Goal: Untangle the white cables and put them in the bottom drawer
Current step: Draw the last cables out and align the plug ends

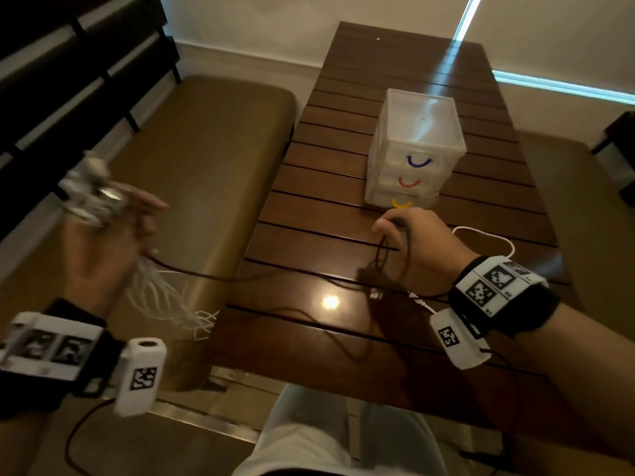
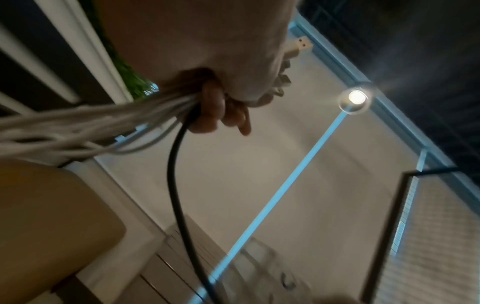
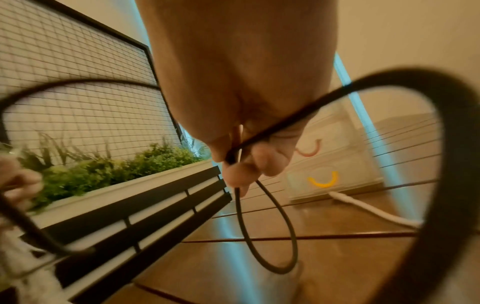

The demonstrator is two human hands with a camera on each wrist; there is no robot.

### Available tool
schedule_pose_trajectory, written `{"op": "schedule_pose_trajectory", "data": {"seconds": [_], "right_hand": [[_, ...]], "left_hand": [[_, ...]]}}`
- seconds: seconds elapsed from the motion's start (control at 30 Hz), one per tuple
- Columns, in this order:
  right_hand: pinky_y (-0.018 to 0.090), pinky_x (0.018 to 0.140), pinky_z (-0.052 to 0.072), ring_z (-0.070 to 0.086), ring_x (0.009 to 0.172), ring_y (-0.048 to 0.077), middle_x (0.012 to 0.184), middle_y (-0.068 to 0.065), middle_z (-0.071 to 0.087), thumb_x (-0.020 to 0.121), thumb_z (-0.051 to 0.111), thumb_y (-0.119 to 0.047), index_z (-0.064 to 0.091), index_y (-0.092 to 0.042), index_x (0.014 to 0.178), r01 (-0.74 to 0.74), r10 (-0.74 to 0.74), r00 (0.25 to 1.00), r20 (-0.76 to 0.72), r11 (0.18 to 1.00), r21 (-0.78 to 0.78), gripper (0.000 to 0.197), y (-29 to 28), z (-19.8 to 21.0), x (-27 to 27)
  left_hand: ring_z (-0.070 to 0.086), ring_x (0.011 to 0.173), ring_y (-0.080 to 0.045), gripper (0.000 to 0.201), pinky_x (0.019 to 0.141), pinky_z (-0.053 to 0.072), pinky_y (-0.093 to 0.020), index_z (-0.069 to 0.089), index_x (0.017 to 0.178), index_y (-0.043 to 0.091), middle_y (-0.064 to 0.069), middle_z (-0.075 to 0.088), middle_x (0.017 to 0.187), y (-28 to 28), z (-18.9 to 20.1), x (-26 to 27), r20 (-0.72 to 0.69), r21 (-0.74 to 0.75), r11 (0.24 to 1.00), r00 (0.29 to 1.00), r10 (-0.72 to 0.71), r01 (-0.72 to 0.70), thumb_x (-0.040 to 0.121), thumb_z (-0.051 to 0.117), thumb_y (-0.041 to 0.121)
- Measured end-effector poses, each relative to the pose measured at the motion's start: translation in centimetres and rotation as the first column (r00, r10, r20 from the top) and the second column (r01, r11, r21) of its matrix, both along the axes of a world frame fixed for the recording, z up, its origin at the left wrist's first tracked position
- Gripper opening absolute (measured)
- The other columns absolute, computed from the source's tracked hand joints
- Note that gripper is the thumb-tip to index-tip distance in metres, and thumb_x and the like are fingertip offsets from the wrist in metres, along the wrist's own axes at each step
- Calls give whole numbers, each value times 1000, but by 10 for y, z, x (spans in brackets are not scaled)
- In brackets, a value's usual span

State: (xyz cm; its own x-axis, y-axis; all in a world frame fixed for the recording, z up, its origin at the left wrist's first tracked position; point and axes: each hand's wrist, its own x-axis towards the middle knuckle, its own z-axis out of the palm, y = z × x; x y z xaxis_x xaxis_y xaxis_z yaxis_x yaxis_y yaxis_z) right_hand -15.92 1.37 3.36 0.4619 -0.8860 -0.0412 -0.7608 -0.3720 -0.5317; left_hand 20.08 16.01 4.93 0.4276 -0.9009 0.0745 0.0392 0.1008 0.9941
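Note:
My left hand is raised over the bench at the left and grips a bundle of white cables; their plugs stick out above my fist and the loose ends hang to the table's edge. In the left wrist view my fingers curl round the white cables and a black cable. My right hand is low over the table and pinches the black cable, which stretches across to my left hand. The clear drawer unit stands just beyond, its bottom drawer marked by a yellow handle, all drawers closed.
The dark slatted wooden table carries loops of black cable and one white cable behind my right hand. A padded bench runs along the left, and a slatted backrest with a planter stands beyond it.

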Motion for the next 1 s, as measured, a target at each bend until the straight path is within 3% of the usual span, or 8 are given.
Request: {"op": "schedule_pose_trajectory", "data": {"seconds": [0.13, 0.23, 0.3, 0.43, 0.57, 0.67, 0.8, 1.0], "right_hand": [[22, 52, 46, 61, 47, 4, 60, -8, 66, 100, 53, -31, 69, -21, 87, -81, 75, 992, 101, 995, 53, 23, 26, 0, 31], [29, 68, 48, 60, 69, 5, 82, -8, 66, 100, 52, -30, 70, -20, 98, -119, 118, 991, -56, 993, -17, 21, 40, -5, 46], [38, 78, 50, 61, 91, 24, 103, 4, 61, 98, 51, -19, 66, -15, 111, -101, 92, 980, -177, 994, -44, 20, 51, -9, 52], [39, 74, 48, 59, 87, 26, 105, 8, 57, 97, 48, -9, 53, -24, 90, -20, 21, 992, 121, 1000, -10, 17, 69, -11, 61], [28, 74, 43, 55, 82, 14, 98, 7, 65, 102, 47, -25, 65, -20, 111, -103, 10, 916, 401, 972, 211, 20, 61, -10, 76], [31, 73, 52, 62, 71, 15, 88, 2, 68, 98, 50, -18, 17, -34, 155, -236, 179, 933, 311, 959, 158, 67, 59, 1, 94], [40, 68, 54, 60, 59, 19, 72, 6, 65, 92, 52, -3, -19, -34, 151, -345, 346, 933, 98, 938, -23, 97, 63, 10, 137], [43, 70, 57, 65, 66, 20, 98, 9, 72, 93, 59, -13, -19, -39, 150, -450, 456, 879, 140, 890, -78, 100, 69, -6, 187]], "left_hand": [[65, 79, 5, 18, 65, 50, -11, 67, 101, 7, 5, 72, 92, -9, 0, -84, 323, 131, 963, 908, -267, 237, 95, 51, 0], [69, 89, -11, 18, 79, 55, -35, 72, 91, 20, 1, 73, 96, -21, -17, -128, 548, 254, 932, 756, -358, 258, 94, 57, 12], [64, 74, -19, 28, 65, 49, -35, 60, 71, 30, 3, 69, 77, -24, -19, -151, 660, 290, 921, 643, -389, 260, 92, 55, 13], [55, 58, -10, 29, 52, 33, -21, 51, 68, 29, 6, 59, 63, -23, -19, -169, 676, 308, 916, 618, -402, 259, 94, 51, 15], [67, 69, -14, 19, 60, 52, -29, 65, 99, 26, 5, 69, 79, -25, -25, -150, 565, 325, 913, 723, -397, 247, 94, 53, 13], [65, 70, -2, 21, 62, 49, -21, 66, 82, 27, 13, 70, 75, -20, -22, -129, 471, 254, 943, 825, -314, 214, 94, 57, 12], [55, 55, 6, 24, 53, 39, -12, 64, 75, 22, 18, 64, 59, -12, -18, -97, 311, 242, 965, 934, -178, 103, 98, 56, 21], [45, 48, -6, 25, 53, 34, -27, 61, 74, 24, 14, 54, 50, 8, -23, -42, 277, 373, 928, 955, -111, -1, 97, 54, 14]]}}
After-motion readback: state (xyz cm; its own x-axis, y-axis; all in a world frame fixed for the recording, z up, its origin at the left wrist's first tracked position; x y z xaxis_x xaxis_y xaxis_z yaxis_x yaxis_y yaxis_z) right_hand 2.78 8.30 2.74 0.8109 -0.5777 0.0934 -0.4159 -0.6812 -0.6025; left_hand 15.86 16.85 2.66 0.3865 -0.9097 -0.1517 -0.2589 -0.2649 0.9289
